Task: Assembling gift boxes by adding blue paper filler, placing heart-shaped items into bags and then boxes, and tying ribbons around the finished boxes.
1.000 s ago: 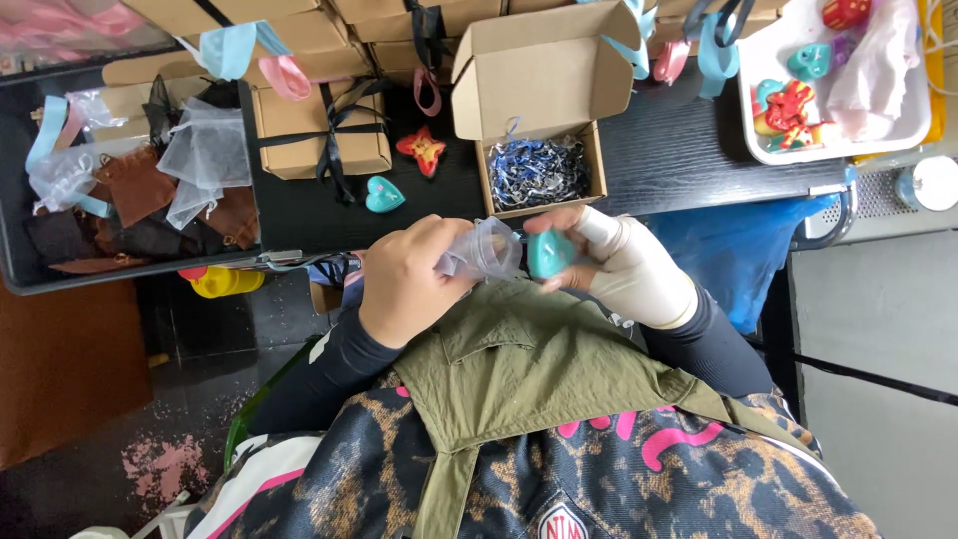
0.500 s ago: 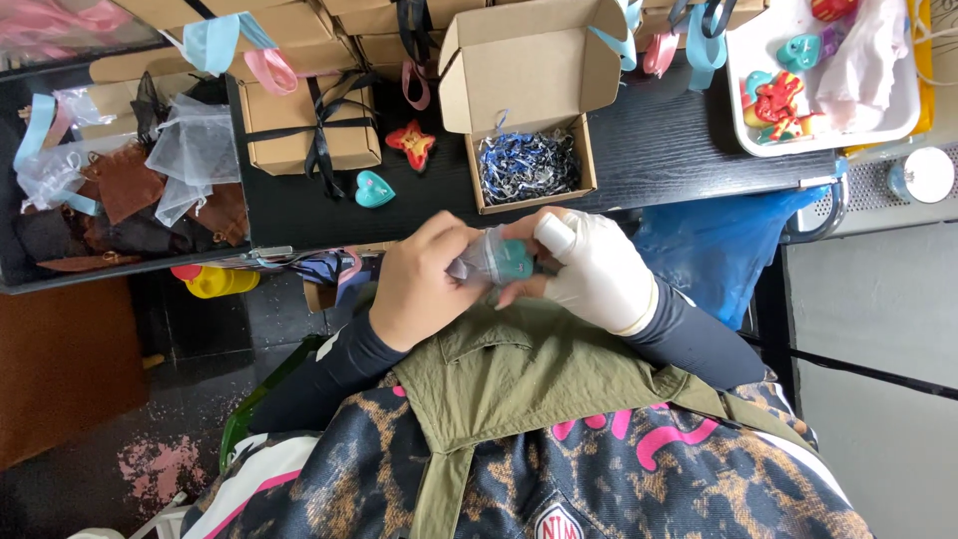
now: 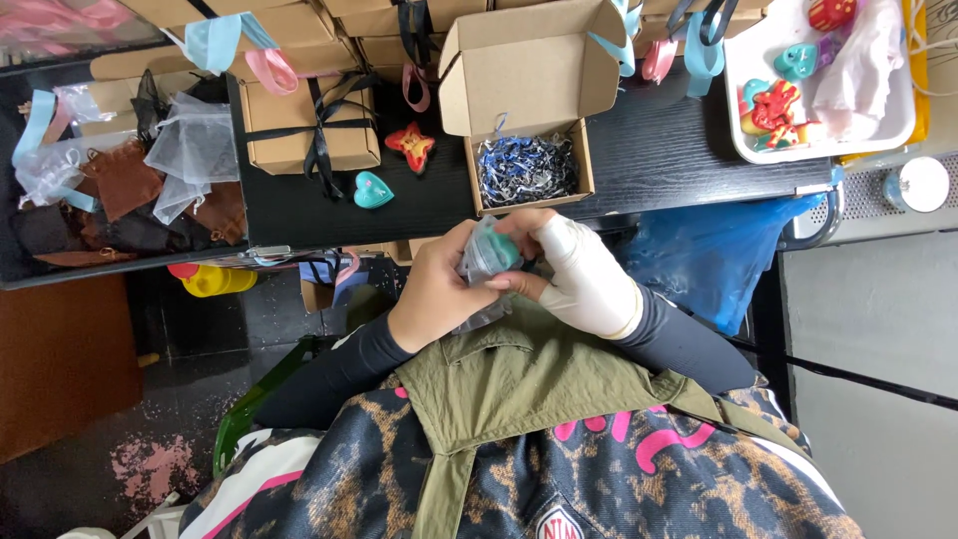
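A teal soap piece [image 3: 496, 250] is held close to the chest, just below the desk [image 3: 649, 160] edge, half inside a sheer organza pouch [image 3: 479, 274]. The left hand [image 3: 439, 289] is closed around the pouch; the right hand [image 3: 574, 269], in a pale glove, has its fingers pinched on the piece. The bagging seems partly done. The open cardboard box [image 3: 529, 100] with blue shredded filling [image 3: 526, 170] is not yet loaded.
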